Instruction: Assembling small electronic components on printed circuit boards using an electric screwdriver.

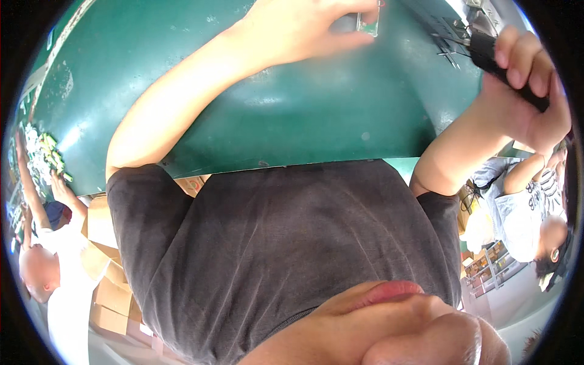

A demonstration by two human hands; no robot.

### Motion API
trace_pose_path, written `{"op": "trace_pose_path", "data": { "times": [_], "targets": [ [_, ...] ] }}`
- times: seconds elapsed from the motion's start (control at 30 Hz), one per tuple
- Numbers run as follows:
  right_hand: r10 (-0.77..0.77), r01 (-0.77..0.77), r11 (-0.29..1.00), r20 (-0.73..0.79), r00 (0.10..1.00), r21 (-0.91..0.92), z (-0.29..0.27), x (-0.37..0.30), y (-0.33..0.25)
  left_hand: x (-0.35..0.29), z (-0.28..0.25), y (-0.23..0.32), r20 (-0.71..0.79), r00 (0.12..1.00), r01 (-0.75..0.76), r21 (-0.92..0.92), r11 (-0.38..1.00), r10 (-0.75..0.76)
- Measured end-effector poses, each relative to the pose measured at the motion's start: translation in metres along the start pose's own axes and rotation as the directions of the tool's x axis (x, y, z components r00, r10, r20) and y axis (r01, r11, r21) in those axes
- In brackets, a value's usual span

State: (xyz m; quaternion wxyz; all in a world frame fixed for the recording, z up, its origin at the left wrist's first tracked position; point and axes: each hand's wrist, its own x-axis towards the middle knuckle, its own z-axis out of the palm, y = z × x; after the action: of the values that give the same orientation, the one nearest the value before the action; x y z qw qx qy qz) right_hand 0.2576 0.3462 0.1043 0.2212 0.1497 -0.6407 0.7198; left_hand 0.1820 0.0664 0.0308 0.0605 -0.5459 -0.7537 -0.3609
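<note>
- Nearest, my face [420, 334] and dark shirt [292, 237] loomed.
- My left hand [295, 30] pinched a small clear-edged rectangle [368, 27] showing green.
- My right hand [530, 121] gripped a black tool [485, 55] near the bench [340, 109].

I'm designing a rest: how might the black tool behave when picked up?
The black tool is probably stiff: its handle looks straight in the right hand. It's likely handle-heavy, since that end looks thicker than the slim front.

Sm. clear/green rect. piece [369, 28], far ctr., in L fingers [350, 41], blk-handled tool [484, 52], far R, tilted, in R fingers [517, 74]
</note>
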Motion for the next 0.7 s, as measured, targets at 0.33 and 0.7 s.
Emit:
{"op": "trace_pose_path", "data": {
  "times": [0.33,0.7],
  "targets": [
    [-0.116,0.111,0.993,0.161,0.98,0.039,0.1,-0.019,0.032,0.0,0.007,-0.002,-0.055,0.998,-0.006,-0.024,1.0,0.005],
    [-0.105,0.119,0.99,0.159,0.982,-0.08,0.105,-0.019,0.047,0.002,0.004,0.001,-0.025,0.998,0.059,-0.096,0.994,-0.062]
  ]
}}
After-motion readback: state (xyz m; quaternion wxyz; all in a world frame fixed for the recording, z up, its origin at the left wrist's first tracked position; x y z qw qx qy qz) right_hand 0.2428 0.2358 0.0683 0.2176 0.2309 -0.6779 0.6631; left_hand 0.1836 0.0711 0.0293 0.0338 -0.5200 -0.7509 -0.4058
